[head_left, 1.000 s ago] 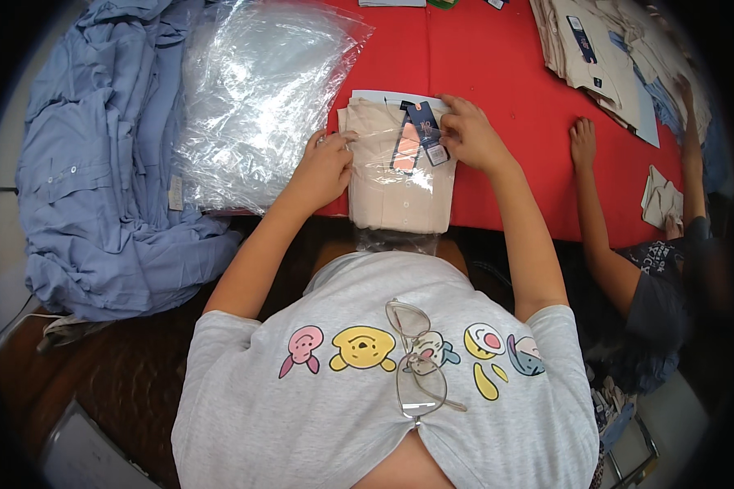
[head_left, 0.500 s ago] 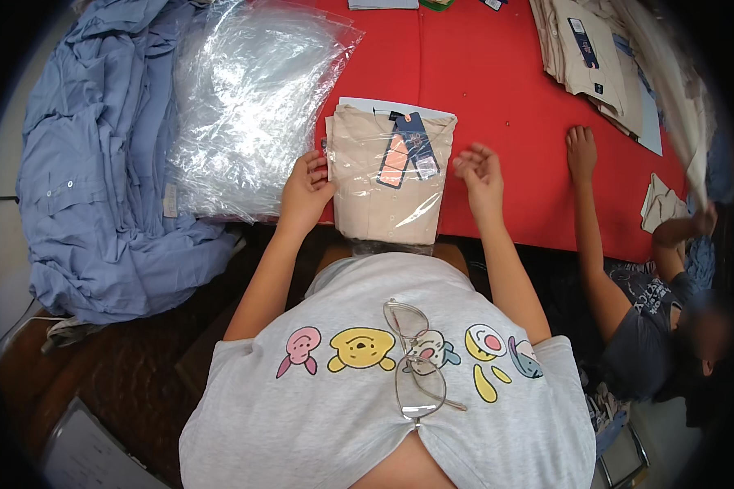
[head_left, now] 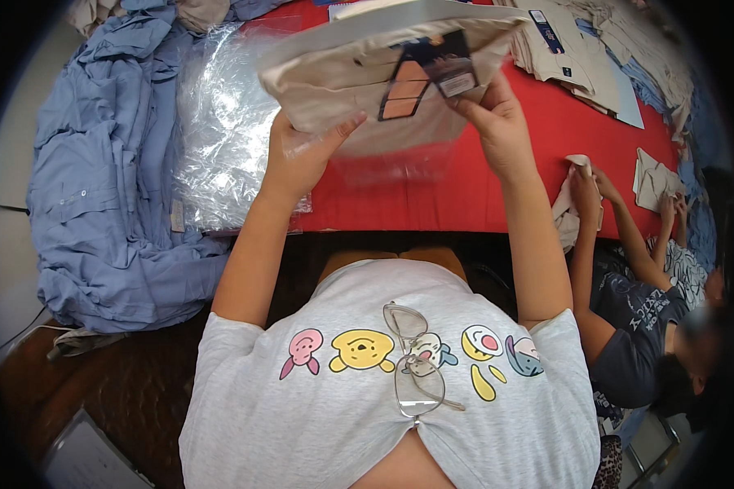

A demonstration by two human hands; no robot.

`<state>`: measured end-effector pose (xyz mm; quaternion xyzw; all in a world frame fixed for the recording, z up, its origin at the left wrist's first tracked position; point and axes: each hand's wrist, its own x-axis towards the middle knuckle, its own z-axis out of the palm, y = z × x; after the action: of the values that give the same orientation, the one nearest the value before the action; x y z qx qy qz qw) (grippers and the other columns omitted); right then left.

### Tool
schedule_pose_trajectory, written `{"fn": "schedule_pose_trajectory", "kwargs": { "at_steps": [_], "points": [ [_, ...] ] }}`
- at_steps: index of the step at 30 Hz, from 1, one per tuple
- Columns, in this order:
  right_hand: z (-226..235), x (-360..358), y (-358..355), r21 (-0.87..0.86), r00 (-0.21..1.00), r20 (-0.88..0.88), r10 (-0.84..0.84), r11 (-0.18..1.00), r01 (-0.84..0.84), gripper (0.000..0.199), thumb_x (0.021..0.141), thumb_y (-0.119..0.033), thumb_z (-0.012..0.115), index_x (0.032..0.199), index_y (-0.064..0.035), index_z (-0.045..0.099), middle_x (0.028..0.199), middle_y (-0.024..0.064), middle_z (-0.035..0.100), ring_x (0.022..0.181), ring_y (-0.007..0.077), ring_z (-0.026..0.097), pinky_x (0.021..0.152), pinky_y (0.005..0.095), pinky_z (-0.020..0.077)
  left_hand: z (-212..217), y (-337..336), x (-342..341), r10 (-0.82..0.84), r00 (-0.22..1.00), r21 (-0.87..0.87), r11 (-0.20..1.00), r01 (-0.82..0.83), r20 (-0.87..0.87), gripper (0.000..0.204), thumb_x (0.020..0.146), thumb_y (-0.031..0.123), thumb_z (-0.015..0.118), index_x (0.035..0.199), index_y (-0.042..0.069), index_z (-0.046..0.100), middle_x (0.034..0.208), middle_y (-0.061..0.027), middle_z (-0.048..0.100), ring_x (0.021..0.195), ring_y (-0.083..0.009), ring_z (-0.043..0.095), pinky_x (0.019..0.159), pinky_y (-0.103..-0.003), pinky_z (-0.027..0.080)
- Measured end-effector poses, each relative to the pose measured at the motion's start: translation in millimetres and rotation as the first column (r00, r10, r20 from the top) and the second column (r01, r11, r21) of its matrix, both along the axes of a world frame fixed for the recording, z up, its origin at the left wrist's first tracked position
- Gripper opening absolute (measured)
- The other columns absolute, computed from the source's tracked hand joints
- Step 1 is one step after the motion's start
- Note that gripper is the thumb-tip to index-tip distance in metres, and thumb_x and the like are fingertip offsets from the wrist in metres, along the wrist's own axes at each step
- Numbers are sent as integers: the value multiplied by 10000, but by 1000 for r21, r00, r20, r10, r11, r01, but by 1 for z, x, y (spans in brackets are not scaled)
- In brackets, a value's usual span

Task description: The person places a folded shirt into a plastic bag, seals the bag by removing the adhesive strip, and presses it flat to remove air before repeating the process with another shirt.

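Note:
Lifted above the table, a folded beige shirt [head_left: 334,90] is tilted with its pale board edge toward the far side. Clear plastic bag film [head_left: 395,163] hangs blurred below its near end. My left hand [head_left: 302,159] grips the shirt's left side, thumb on top. On the right side my right hand [head_left: 501,122] is closed round the edge, its thumb by the lower end of a dark blue hang tag [head_left: 450,67]. Beside that lies an orange tag [head_left: 404,90] with a dark border. The fingers beneath the shirt are mostly hidden.
A pile of clear plastic bags [head_left: 224,147] lies on the red table [head_left: 367,208], left of me. Blue shirts [head_left: 90,187] are heaped farther left. Beige folded shirts [head_left: 559,53] stack at the far right. A co-worker's hands [head_left: 591,183] hold beige cloth near the right table edge.
The beige shirt has risen off the table and tipped away from me. Both hands, apart from its edges or loosely beside them before, now grip its sides. The co-worker now holds cloth.

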<state>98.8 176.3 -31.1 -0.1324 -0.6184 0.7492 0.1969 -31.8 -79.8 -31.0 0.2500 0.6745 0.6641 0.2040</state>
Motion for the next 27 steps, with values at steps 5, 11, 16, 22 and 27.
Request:
{"fn": "schedule_pose_trajectory", "kwargs": {
  "at_steps": [5,11,16,22,27],
  "points": [
    [-5,21,15,-300,951,-303,66,940,-160,645,999,-88,744,1583,3,486,1334,147,728,1290,234,674,1152,395,534,4,-2,-1,-93,649,-16,992,124,-755,403,843,118,810,1246,133,809,1172,-67,702,1054,-269,687,951,-403,554],
    [-132,93,9,166,870,327,-370,928,332,479,983,99,639,1460,51,629,1373,182,719,1362,242,642,1124,339,528,-107,-29,-13,-597,258,-617,787,5,-759,514,861,-18,667,1333,159,771,1393,-120,633,1365,-348,586,1217,-507,450],
    [-183,173,-45,20,766,473,-434,875,484,281,1058,55,588,1327,57,668,1195,144,756,1102,202,734,940,309,598,-133,-51,26,-590,542,-604,777,179,-598,584,861,131,782,1433,130,666,1524,-160,557,1522,-369,464,1296,-563,350],
    [-199,174,-107,-24,854,469,-226,963,268,297,1087,7,589,1374,59,644,1094,120,764,951,152,738,822,283,613,-147,14,55,-649,356,-680,731,47,-673,1028,847,478,853,1702,152,384,1761,-245,287,1595,-535,304,1275,-711,255],
    [-193,153,-133,-131,896,365,-255,938,320,346,1046,-5,679,1389,38,653,1069,90,742,888,120,710,820,277,603,-161,34,44,-762,309,-797,604,22,-569,1222,773,691,832,1721,107,331,1743,-368,226,1568,-631,275,1218,-763,297]
  ]
}}
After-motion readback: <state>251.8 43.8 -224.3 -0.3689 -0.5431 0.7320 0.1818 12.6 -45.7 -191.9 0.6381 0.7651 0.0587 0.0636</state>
